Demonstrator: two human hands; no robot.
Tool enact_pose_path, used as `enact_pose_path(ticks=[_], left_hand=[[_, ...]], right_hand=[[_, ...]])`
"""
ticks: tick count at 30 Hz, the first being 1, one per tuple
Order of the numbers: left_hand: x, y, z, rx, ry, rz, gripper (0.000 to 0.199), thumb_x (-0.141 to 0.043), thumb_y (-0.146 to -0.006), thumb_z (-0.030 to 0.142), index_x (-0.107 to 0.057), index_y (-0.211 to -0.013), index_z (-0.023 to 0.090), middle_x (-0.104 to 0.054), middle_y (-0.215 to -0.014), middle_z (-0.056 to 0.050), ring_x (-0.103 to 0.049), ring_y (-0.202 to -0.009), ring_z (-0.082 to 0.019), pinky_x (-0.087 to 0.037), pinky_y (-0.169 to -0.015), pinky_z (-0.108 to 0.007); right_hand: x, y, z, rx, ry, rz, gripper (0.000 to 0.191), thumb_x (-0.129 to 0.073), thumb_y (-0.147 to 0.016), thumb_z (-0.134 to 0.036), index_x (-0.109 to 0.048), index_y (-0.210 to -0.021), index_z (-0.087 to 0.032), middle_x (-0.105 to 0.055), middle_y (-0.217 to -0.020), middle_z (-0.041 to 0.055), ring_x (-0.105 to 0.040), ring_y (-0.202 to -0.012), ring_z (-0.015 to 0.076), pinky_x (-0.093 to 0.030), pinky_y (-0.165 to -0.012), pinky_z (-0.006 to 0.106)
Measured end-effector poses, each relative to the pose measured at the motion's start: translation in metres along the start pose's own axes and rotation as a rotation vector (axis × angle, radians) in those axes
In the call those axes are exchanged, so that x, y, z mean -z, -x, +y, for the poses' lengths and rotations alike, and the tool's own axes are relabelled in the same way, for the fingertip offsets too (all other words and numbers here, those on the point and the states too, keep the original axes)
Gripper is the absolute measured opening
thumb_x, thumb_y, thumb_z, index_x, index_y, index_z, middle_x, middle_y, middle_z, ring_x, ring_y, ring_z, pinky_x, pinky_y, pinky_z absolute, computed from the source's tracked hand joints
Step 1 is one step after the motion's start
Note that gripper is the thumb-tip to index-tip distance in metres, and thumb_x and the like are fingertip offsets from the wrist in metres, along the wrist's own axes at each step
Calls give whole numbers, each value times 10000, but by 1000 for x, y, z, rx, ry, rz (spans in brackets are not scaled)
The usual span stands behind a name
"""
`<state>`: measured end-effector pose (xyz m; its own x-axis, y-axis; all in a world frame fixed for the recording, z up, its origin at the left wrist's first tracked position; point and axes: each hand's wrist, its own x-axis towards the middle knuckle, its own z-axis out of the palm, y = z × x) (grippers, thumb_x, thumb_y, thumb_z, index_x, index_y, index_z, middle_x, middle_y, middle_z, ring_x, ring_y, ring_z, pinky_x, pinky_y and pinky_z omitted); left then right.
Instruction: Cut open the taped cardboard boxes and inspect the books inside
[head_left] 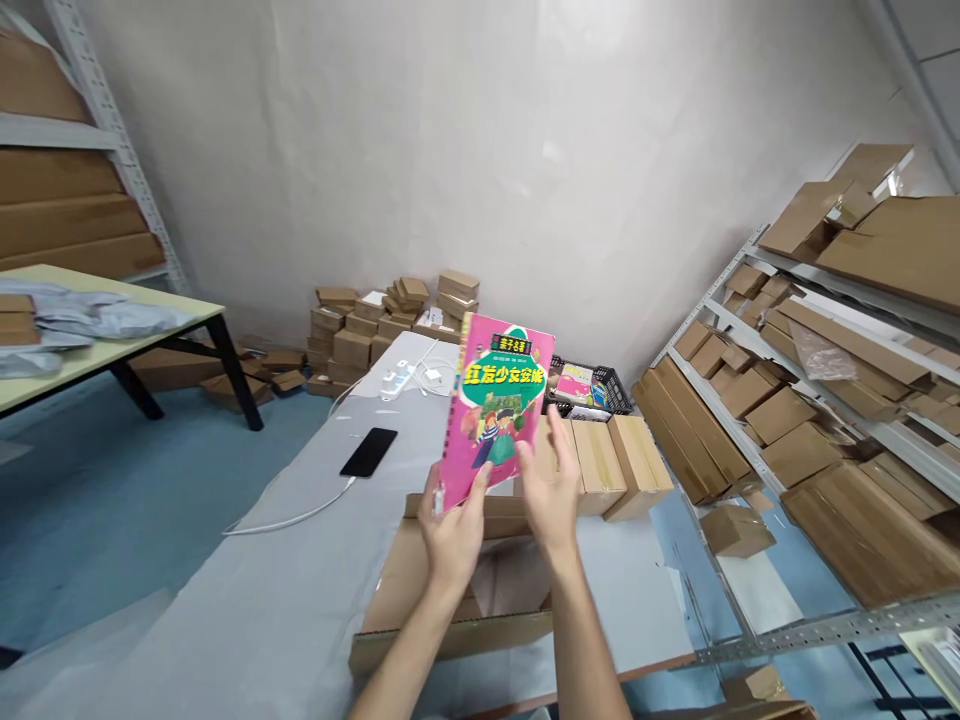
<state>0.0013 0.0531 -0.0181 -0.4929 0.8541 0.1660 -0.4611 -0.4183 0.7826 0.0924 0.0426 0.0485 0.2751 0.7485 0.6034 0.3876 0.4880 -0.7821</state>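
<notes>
A pink paperback book (459,462) with a green panel, yellow Chinese title and two cartoon figures is held up, slightly tilted, its front cover facing me. My left hand (454,525) grips its lower left corner, thumb on the cover and fingers behind. At the lower right edge, my right hand (551,485) has its thumb against the book and its fingers stretched along the side. Below both forearms lies an open cardboard box (409,570) on the grey-covered table (292,590); the arms hide part of its inside.
A black phone (369,452) with a white cable and a power strip (397,380) lie on the left. Closed cartons (637,465) and a black crate (613,385) of books stand at the right. Boxes are piled by the wall; loaded shelves (832,395) rise on the right.
</notes>
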Motion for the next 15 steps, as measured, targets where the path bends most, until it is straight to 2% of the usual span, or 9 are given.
enact_pose_path(ticks=[2, 3, 5, 7, 8, 9, 11, 13, 15], left_hand=[[3, 6, 0, -198, -93, -43, 378, -918, -878, 460, -833, -1143, 205, -859, -1160, -118, -835, -1076, -303, -691, -1025, -413], [5, 9, 1, -247, -115, -110, 357, -893, -888, 424, -843, -1179, 224, -855, -1230, -123, -832, -1143, -319, -682, -1055, -423], [9, 12, 8, -242, -145, -332, 372, -891, -856, 323, -865, -1223, 272, -819, -1413, -127, -779, -1360, -362, -626, -1192, -457], [17, 8, 19, -166, -159, -504, 425, -922, -807, 255, -884, -1228, 298, -763, -1553, -124, -654, -1562, -391, -495, -1353, -491], [22, 2, 24, -129, -153, -515, 475, -944, -792, 250, -884, -1260, 301, -732, -1607, -125, -583, -1635, -393, -418, -1409, -499], [28, -5, 29, -97, -137, -467, 541, -971, -781, 268, -873, -1313, 299, -698, -1656, -127, -523, -1685, -389, -363, -1440, -496], [43, -23, 39, 2, -73, -294, 705, -1032, -763, 362, -826, -1432, 278, -645, -1720, -142, -477, -1718, -379, -355, -1442, -478], [58, -40, 47, 178, 29, -239, 842, -1083, -710, 531, -813, -1446, 224, -686, -1666, -190, -572, -1645, -404, -498, -1351, -470], [71, -52, 56, 360, 105, -330, 894, -1098, -633, 677, -858, -1326, 164, -815, -1440, -232, -752, -1430, -434, -660, -1158, -462]], right_hand=[[-13, 4, -15, -24, -42, -132, 744, -835, -991, -644, -725, -1579, -203, -746, -1616, 168, -734, -1472, 330, -600, -1258, 467], [-18, 3, -21, -45, -48, -155, 676, -831, -992, -649, -776, -1486, -190, -821, -1482, 162, -801, -1331, 321, -656, -1155, 436], [-22, -4, -27, -76, -41, -125, 537, -779, -1023, -658, -849, -1246, -175, -894, -1202, 129, -840, -1078, 293, -691, -982, 390], [-17, -14, -30, -96, -83, -101, 516, -759, -1021, -674, -860, -1097, -174, -898, -1069, 109, -832, -979, 286, -692, -911, 381], [-11, -19, -31, -113, -133, -113, 524, -783, -996, -685, -863, -1086, -175, -902, -1076, 109, -836, -984, 295, -698, -913, 392], [-5, -22, -32, -140, -192, -135, 536, -825, -956, -692, -868, -1101, -177, -906, -1110, 111, -845, -1008, 309, -706, -928, 408], [8, -25, -35, -219, -296, -190, 573, -912, -880, -685, -876, -1160, -186, -907, -1187, 116, -862, -1060, 337, -720, -961, 445], [17, -22, -38, -288, -359, -234, 591, -963, -837, -667, -877, -1189, -201, -904, -1225, 116, -870, -1089, 353, -727, -983, 471], [21, -16, -39, -331, -384, -265, 600, -994, -806, -659, -873, -1182, -208, -905, -1220, 116, -875, -1096, 362, -731, -992, 486]])
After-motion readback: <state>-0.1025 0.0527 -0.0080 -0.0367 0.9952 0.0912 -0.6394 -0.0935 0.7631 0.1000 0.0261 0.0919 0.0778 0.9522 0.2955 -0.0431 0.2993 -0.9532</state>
